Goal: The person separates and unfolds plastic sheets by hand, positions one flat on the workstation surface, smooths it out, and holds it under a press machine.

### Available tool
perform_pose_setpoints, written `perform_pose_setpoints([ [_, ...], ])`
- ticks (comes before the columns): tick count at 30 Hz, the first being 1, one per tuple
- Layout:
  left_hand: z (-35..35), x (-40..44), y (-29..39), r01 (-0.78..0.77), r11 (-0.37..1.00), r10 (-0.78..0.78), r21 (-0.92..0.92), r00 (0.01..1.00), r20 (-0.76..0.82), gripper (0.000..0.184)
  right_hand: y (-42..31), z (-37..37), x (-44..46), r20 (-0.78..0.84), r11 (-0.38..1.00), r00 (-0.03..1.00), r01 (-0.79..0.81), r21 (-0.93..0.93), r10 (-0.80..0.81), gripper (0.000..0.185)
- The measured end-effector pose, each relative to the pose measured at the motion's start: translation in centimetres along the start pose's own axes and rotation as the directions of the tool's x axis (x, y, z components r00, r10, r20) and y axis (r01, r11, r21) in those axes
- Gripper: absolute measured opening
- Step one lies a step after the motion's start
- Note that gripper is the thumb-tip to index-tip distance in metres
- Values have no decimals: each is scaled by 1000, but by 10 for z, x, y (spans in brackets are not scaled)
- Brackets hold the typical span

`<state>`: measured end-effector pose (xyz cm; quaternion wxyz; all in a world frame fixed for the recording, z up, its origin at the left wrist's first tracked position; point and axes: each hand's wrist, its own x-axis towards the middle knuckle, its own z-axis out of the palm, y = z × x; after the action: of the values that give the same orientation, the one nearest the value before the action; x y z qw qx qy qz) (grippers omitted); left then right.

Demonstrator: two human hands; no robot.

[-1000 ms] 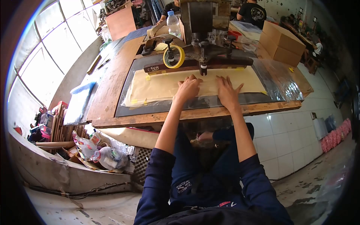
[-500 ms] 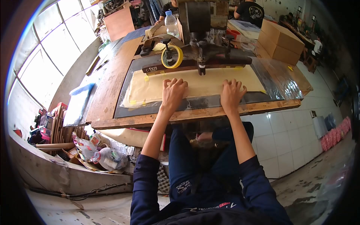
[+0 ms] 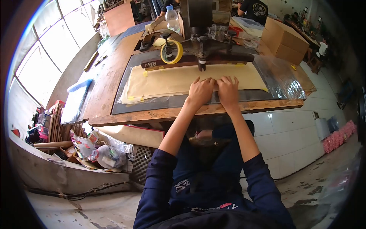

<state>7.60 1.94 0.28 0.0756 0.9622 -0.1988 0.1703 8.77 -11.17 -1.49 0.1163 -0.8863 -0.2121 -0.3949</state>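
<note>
My left hand (image 3: 201,91) and my right hand (image 3: 228,90) sit side by side over a long cream sheet (image 3: 164,80), nearly touching. The fingers of both are curled and pressed together, and what they hold, if anything, is hidden beneath them. Small yellow tape pieces show along the sheet's edges, with clear plastic under its left end. The sheet lies on a dark mat (image 3: 156,107). Just beyond my fingers is a dark machine head with a long horizontal bar (image 3: 228,58). A yellow tape roll (image 3: 179,51) hangs on a knob at its left.
The table's wooden front edge (image 3: 141,119) runs below my wrists. A plastic bottle (image 3: 172,19) stands behind the bar, a cardboard box (image 3: 284,40) at the right. Bagged scraps (image 3: 108,154) lie at lower left. Other people are in the background.
My hands, wide apart on the sheet before, have come together near its middle. The left moved right and the right moved slightly left. The camera view has shifted a little.
</note>
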Motion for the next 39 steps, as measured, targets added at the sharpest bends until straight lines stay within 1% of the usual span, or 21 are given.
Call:
perform_pose_setpoints([
  [2,11,-6,0,-16,990,0,-143,994,-106,32,4,1,-3,-5,1000,1000,27,0,-27,10],
  [3,16,-7,-1,-23,990,9,-141,995,-98,32,4,3,-3,-7,999,1000,23,48,-22,10],
  [5,17,-12,-2,-76,993,60,-91,983,-171,34,1,6,-2,-9,994,1000,1,105,0,10],
  [7,11,-16,-1,-68,997,64,-40,992,-107,35,-4,4,-2,62,999,997,-36,23,35,10],
  [8,6,-17,1,-57,998,58,7,996,-62,35,-10,2,-2,64,999,997,-42,26,40,10],
  [10,4,-21,0,-28,1000,28,3,999,-45,37,-21,-2,-3,150,983,986,-45,-180,72,9],
  [14,-4,-38,-17,75,996,-75,-38,997,-9,41,-10,-5,-7,111,985,985,-116,-131,131,10],
  [15,-15,-42,-20,127,992,-125,-13,986,113,43,-5,-10,-7,119,982,983,-125,-141,142,10],
  [18,-24,-57,-36,146,989,-144,-7,983,117,42,11,-21,-10,165,978,969,-166,-127,186,11],
  [21,-32,-66,-48,187,982,-184,-14,974,130,43,26,-24,-15,132,969,964,-216,-121,231,12],
  [24,-36,-76,-61,216,976,-213,-6,967,140,43,36,-30,-17,174,956,949,-231,-183,263,10],
  [28,-38,-93,-76,236,972,-235,-2,966,109,43,38,-40,-22,182,956,950,-218,-194,254,9],
  [29,-39,-96,-78,265,964,-267,28,958,108,43,38,-41,-21,178,956,951,-217,-197,253,9],
  [30,-41,-98,-80,295,953,-300,60,948,103,43,38,-42,-19,243,947,930,-218,-236,275,13],
  [31,-42,-99,-82,329,944,-330,29,934,134,43,38,-41,-16,305,938,905,-215,-273,296,17],
  [32,-47,-97,-78,330,943,-332,32,936,122,43,38,-40,-14,295,939,910,-212,-270,290,17],
  [34,-54,-90,-64,445,884,-465,142,869,169,47,37,-34,-14,315,951,902,-247,-187,297,16],
  [35,-49,-81,-63,431,881,-460,193,876,144,53,33,-29,-14,307,952,905,-246,-182,293,16],
  [36,-49,-74,-54,418,889,-430,185,903,27,56,28,-25,-14,264,944,914,-258,-205,308,19],
  [38,-32,-52,-42,288,925,-286,248,957,-45,54,16,-19,-7,217,939,926,-260,-225,308,22],
  [39,-26,-43,-30,252,958,-241,136,966,-96,50,4,-16,-3,178,960,951,-222,-168,251,24],
])
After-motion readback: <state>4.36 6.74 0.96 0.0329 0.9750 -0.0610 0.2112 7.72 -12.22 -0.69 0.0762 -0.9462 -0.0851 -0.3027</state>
